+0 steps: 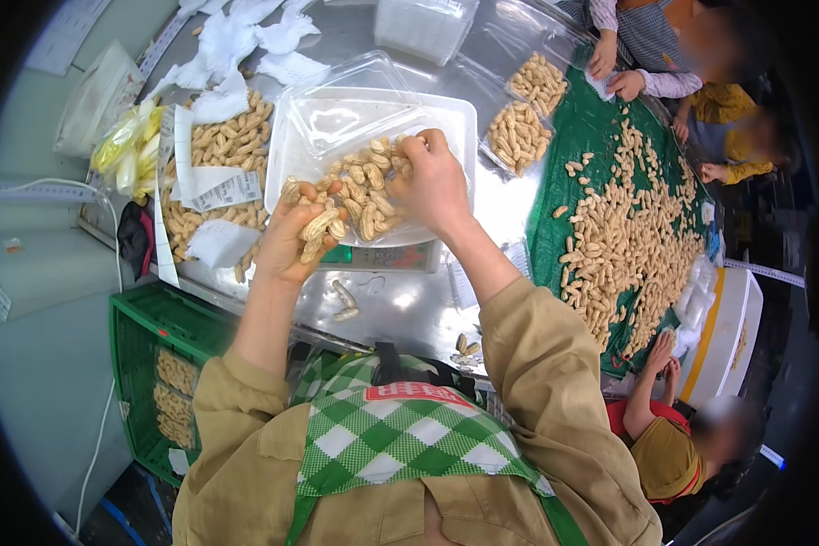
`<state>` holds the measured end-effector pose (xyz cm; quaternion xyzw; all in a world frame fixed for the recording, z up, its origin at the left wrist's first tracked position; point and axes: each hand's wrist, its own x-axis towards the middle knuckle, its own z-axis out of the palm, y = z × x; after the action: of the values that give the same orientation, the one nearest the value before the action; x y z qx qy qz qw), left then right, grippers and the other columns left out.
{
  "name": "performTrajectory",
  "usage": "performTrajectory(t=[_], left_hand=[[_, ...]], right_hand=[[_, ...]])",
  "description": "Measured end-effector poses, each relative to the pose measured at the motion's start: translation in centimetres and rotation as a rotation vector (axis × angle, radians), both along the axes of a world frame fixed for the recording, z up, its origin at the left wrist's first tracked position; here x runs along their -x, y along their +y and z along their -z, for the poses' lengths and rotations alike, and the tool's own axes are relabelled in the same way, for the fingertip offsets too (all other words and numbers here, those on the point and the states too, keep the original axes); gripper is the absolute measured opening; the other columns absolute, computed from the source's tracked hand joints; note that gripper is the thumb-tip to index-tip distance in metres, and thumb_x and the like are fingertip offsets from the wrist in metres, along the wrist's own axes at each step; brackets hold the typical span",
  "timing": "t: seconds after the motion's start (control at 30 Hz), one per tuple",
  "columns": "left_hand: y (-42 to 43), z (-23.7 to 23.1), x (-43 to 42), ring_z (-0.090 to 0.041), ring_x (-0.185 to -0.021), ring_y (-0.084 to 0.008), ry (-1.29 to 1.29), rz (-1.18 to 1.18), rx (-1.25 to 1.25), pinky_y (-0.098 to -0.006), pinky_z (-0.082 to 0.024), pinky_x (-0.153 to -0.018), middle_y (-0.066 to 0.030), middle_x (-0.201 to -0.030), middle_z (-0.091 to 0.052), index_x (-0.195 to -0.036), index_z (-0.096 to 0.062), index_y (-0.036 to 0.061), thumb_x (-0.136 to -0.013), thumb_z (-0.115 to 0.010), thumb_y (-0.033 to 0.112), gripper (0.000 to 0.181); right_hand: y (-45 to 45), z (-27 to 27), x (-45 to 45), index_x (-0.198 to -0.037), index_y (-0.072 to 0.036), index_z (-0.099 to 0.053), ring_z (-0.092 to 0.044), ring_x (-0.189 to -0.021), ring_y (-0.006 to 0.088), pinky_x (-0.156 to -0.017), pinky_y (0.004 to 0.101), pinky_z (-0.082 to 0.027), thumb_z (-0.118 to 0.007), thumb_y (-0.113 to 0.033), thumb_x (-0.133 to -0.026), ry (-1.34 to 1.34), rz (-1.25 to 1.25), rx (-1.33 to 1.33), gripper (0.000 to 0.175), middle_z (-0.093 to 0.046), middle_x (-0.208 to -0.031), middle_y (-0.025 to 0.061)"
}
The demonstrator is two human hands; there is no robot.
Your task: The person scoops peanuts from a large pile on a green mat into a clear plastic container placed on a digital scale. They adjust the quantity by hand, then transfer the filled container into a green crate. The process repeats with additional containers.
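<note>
My left hand holds several unshelled peanuts at the left front of a white tray. In that tray lies a clear plastic clamshell box, its raised lid leaning towards the back and peanuts filling its lower part. My right hand reaches into the box's right side with bent fingers. They touch the peanuts there, but whether they grip one is hidden. Under the tray sits a digital scale with a lit green display.
Loose peanuts, a label strip and white paper lie left. Filled boxes and stacked containers stand behind. Peanuts cover a green cloth at right, with co-workers' hands around it. A green crate stands lower left.
</note>
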<state>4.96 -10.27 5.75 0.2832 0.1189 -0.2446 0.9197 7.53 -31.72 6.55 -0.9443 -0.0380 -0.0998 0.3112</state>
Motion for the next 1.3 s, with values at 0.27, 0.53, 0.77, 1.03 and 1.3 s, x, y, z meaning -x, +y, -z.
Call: performTrajectory(t=[0.27,0.53,0.77,1.03,1.3], left_hand=[[0.2,-0.9,0.1,-0.064,-0.084,-0.0261,-0.010,0.010,0.004,-0.0261,-0.057,-0.047,-0.0164,-0.116,-0.054,-0.092,-0.053,0.0083,-0.082,-0.052,-0.002,0.014],[0.4,0.0,0.1,-0.061,-0.090,-0.0250,0.017,0.063,0.006,-0.0234,-0.054,-0.047,-0.0141,-0.122,-0.049,-0.098,-0.050,0.0103,-0.084,-0.053,0.000,0.017],[0.5,0.0,0.0,-0.060,-0.089,-0.0237,0.022,0.070,0.014,-0.0221,-0.052,-0.048,-0.0123,-0.121,-0.049,-0.096,-0.050,0.0102,-0.084,-0.054,0.000,0.016],[0.8,0.2,0.2,-0.059,-0.089,-0.0229,0.019,0.055,-0.006,-0.0201,-0.047,-0.046,-0.0131,-0.120,-0.050,-0.097,-0.050,0.0104,-0.084,-0.054,0.000,0.018],[1.0,0.1,0.3,-0.058,-0.089,-0.0238,0.012,0.050,0.010,-0.0210,-0.048,-0.048,-0.0140,-0.121,-0.050,-0.100,-0.051,0.0101,-0.084,-0.055,0.000,0.020]], right_hand=[[-3.4,-0.8,-0.6,-0.091,-0.005,-0.058,-0.055,-0.072,0.0204,-0.059,0.0301,-0.045,-0.065,-0.005,-0.074,0.236,0.132,-1.095,0.019,-0.059,-0.096,0.0114],[-4.6,-0.6,0.0,-0.098,-0.002,-0.055,-0.052,-0.073,0.0198,-0.055,0.0277,-0.042,-0.052,-0.017,-0.085,0.628,-0.099,-2.250,0.019,-0.053,-0.108,0.0210],[-4.6,0.0,-0.1,-0.109,0.000,-0.054,-0.057,-0.084,0.0261,-0.065,0.0353,-0.048,-0.040,-0.022,-0.088,0.646,-0.096,-2.265,0.034,-0.053,-0.112,0.0220],[-4.1,-0.6,-0.1,-0.129,0.004,-0.044,-0.044,-0.122,0.0339,-0.102,0.0471,-0.037,-0.035,-0.022,-0.088,0.578,-0.055,-2.249,0.050,-0.048,-0.127,0.0218],[-4.3,-0.5,-0.1,-0.133,0.008,-0.039,-0.042,-0.125,0.0298,-0.109,0.0445,-0.027,-0.031,-0.024,-0.087,0.546,-0.033,-2.213,0.057,-0.043,-0.135,0.0206]])
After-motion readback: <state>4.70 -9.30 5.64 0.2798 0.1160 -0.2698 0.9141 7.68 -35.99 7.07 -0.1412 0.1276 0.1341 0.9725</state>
